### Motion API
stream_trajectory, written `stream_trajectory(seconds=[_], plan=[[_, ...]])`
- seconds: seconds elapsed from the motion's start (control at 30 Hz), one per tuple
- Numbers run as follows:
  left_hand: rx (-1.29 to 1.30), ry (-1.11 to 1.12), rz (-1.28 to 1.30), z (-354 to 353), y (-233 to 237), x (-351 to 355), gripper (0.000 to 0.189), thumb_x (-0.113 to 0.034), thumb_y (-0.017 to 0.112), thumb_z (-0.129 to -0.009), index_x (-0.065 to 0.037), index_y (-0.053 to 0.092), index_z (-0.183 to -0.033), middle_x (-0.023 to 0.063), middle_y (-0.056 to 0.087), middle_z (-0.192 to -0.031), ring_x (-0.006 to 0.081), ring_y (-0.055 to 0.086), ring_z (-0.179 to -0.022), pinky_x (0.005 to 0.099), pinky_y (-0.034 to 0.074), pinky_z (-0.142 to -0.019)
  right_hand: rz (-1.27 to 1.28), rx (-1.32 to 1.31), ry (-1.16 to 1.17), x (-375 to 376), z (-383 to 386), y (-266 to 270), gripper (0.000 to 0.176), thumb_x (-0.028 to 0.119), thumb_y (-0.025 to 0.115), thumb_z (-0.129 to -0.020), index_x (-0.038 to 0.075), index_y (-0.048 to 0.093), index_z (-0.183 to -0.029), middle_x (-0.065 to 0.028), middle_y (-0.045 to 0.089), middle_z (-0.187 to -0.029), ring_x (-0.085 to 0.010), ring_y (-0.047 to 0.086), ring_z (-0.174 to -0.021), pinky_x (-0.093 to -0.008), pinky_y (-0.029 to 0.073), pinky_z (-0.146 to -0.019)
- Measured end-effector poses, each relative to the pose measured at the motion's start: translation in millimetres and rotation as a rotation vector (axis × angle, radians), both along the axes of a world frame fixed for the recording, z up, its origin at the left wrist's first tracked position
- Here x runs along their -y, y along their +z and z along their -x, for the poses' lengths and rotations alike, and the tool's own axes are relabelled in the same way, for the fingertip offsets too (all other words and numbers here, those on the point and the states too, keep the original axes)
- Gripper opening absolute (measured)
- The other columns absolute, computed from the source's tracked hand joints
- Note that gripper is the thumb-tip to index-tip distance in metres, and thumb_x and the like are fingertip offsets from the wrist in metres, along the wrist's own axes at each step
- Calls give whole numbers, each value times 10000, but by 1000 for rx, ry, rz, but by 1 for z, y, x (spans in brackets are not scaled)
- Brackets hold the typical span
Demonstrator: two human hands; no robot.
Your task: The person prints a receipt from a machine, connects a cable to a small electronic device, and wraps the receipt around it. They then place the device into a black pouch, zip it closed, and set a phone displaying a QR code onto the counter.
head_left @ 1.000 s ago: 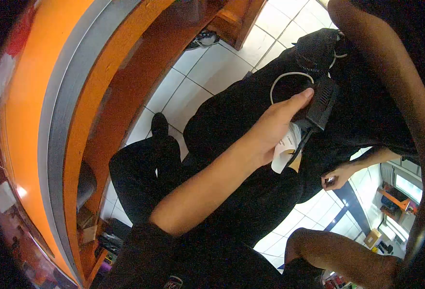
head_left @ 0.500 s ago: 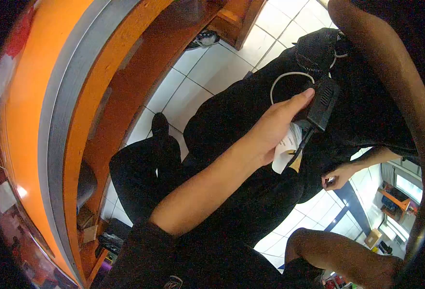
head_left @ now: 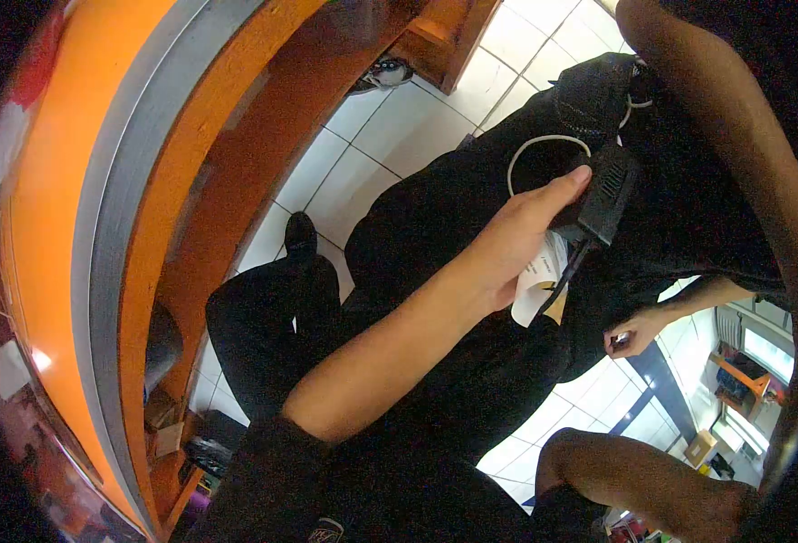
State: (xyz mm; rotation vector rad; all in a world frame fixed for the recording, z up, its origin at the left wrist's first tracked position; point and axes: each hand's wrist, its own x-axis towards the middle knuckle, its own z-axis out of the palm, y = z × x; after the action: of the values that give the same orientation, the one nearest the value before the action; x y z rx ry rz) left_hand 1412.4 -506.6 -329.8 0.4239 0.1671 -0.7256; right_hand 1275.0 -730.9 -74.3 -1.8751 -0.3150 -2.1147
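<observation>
My left hand [head_left: 521, 240] reaches in from the lower left with its fingers wrapped round a black box-shaped device [head_left: 609, 185] with vent slots. The thumb lies along its near edge; the other fingers are mostly hidden. A printed white paper or label [head_left: 536, 281] shows below the hand, beside a short black cable or strap [head_left: 571, 270]. A thin white cable [head_left: 530, 147] loops above the hand, close to a dark mesh-like item [head_left: 595, 95]. Dark fabric lies behind all this. My right hand is not in view.
An orange counter [head_left: 50, 226] with a grey edge curves down the left. Another person's hand [head_left: 632, 335] has curled fingers at right. Bare limbs [head_left: 716, 81] show at the right side. White tiled floor [head_left: 353, 185], a dark shoe [head_left: 300, 233] and a distant cardboard box [head_left: 699, 447] are visible.
</observation>
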Motion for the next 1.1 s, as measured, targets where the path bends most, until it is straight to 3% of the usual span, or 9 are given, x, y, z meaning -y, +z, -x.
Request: stream_trajectory(seconds=[0.03, 0.23, 0.57, 0.73, 0.77, 0.93, 1.0, 1.03, 1.1], plan=[[1, -2, 2, 0, -1, 0, 458, -415, 513, -1021, -41, 613, -1265, 82, 704, -1125, 173, 681, -1001, 272, 523, -895, -1, 2, 3, 0, 0, 0, 333, 270, 666, -963, 99, 473, -1173, -63, 585, -1009, -222, 598, -911, -399, 520, -808], [-12, 8, 11, 0, -1, 0, 444, -406, 531, -1015, -40, 624, -1249, 89, 705, -1122, 171, 682, -1000, 271, 523, -900, 4, 3, 4, -1, -1, 0, 327, 272, 664, -965, 102, 475, -1170, -59, 585, -1003, -220, 598, -905, -399, 520, -804], [-35, 8, 18, 1, -1, 0, 447, -421, 557, -1000, -49, 634, -1235, 93, 713, -1093, 151, 681, -960, 257, 521, -866, 17, 27, 16, -4, 0, 3, 316, 276, 659, -969, 107, 477, -1165, -51, 584, -991, -217, 597, -896, -398, 519, -797], [-41, 4, 17, 5, 7, -2, 394, -428, 588, -984, -78, 672, -1145, 42, 716, -1000, 139, 674, -883, 262, 527, -810, 29, 92, 63, -12, 6, 8, 311, 278, 657, -971, 110, 479, -1162, -48, 584, -986, -216, 596, -891, -398, 519, -793], [-87, 16, -3, 6, 13, -4, 339, -397, 625, -965, -99, 688, -1114, 19, 714, -958, 127, 668, -783, 292, 532, -700, 34, 113, 82, -16, 8, 9, 310, 278, 657, -971, 110, 479, -1162, -47, 584, -984, -215, 596, -890, -398, 519, -793], [-62, 34, -52, 9, 18, -1, 345, -394, 651, -947, -78, 659, -1086, 44, 705, -938, 158, 675, -796, 304, 537, -688, 72, 251, 209, -48, 13, 22, 305, 280, 655, -973, 112, 480, -1159, -43, 584, -979, -214, 596, -885, -397, 519, -789], [-23, 69, -82, 13, 20, 0, 366, -397, 659, -942, -59, 644, -1081, 66, 698, -923, 173, 676, -798, 311, 541, -691, 69, 305, 294, -66, 16, 27, 329, 293, 648, -973, 103, 477, -1180, -60, 575, -1015, -227, 586, -920, -409, 506, -817], [-19, 32, -107, 14, 22, -3, 414, -426, 665, -938, -70, 644, -1149, 32, 712, -1024, 139, 670, -832, 281, 534, -739, 30, 296, 367, -77, 20, 28, 355, 305, 642, -972, 93, 474, -1202, -78, 565, -1053, -240, 577, -955, -420, 493, -845], [19, 9, -249, 14, 25, -8, 527, -507, 672, -908, -38, 635, -1148, 73, 700, -1027, 173, 634, -956, 327, 510, -811, -97, 236, 590, -102, 29, 24, 408, 329, 629, -971, 74, 467, -1245, -113, 547, -1128, -267, 558, -1026, -444, 467, -901]])
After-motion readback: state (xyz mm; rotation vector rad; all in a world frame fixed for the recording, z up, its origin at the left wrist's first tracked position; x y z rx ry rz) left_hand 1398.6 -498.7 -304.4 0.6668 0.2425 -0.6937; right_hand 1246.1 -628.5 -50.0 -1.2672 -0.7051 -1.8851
